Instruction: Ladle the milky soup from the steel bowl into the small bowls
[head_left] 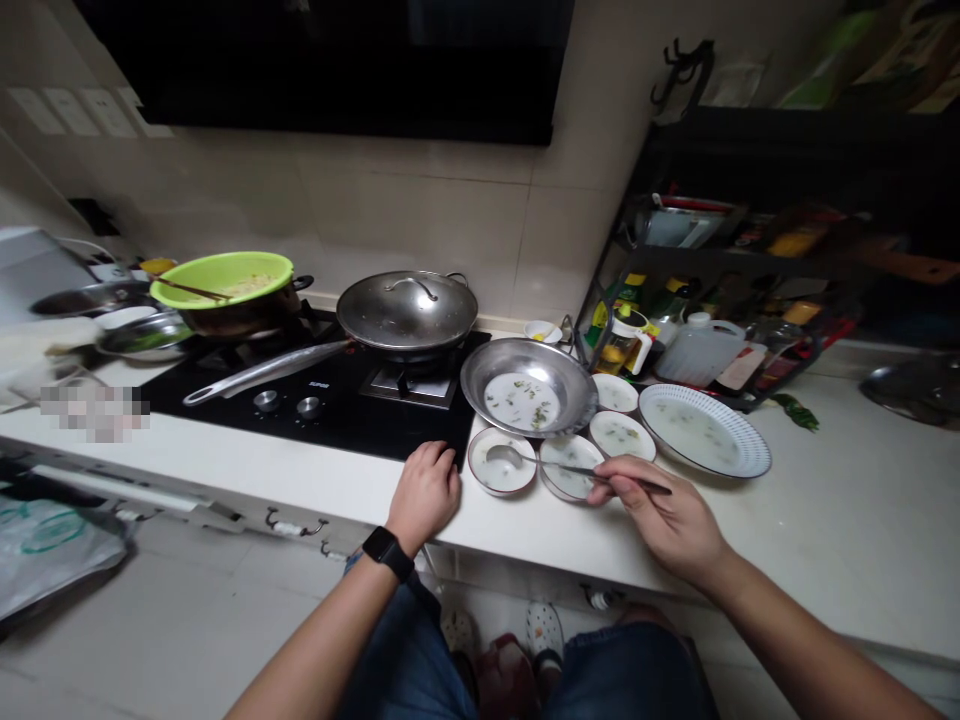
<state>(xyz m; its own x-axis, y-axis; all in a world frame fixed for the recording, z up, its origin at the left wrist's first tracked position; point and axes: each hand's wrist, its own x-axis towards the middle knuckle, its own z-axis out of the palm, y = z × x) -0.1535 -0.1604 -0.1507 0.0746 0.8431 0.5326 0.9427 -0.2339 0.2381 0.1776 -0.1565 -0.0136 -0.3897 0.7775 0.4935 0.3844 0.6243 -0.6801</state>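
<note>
My left hand rests curled on the white counter, beside the corner of a black glass gas hob. My right hand pinches the handle of a metal spoon, which crosses a white dish. Its head seems to lie in a small white bowl. Behind them, a steel basin holds a white dish of milky liquid with green bits. Two small white dishes and a blue-rimmed plate hold similar residue.
On the hob stand a lidded steel wok and a pot under a green bowl. A dark rack of bottles and kitchen items stands at right, with a plastic jug before it. A green leaf lies on the counter.
</note>
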